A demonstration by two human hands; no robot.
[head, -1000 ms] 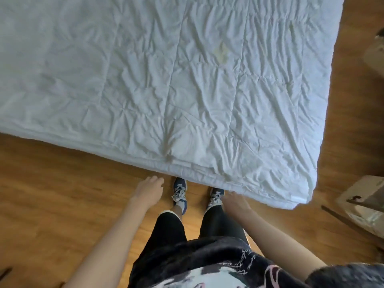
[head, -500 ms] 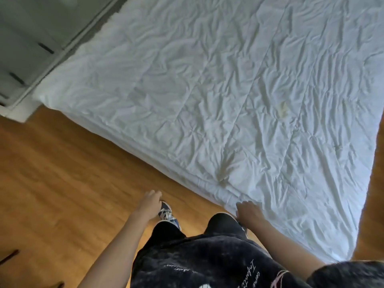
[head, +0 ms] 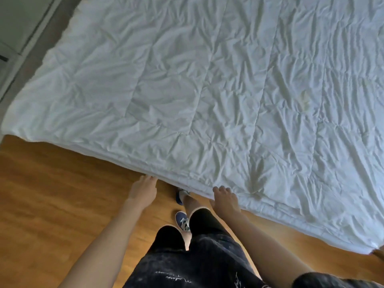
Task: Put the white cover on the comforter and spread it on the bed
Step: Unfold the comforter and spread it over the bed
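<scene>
Wooden floor [head: 52, 204] showing beside bed | comforter [head: 207, 90] lying spread flat | left hand [head: 143, 191], right hand [head: 225, 199] reaching its near edge, fingers relaxed, gripping nothing

comforter [head: 207, 90]: cut off top and right | front shoe [head: 181, 195]: toe hidden under its edge

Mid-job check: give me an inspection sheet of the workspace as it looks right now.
Surface: wooden floor beside the bed; bed frame itself hidden.
Job's things: white comforter spread flat, wrinkled, a yellowish stain toward the right; whether the cover is on cannot be told.
Clutter: nothing seen.
Hands: left hand with fingertips at the comforter's near edge; right hand with fingers on that edge; neither plainly grips it.
Cables: nothing seen.
Surroundings: pale cabinet or door top left; person's blue shoes on the floor.
</scene>
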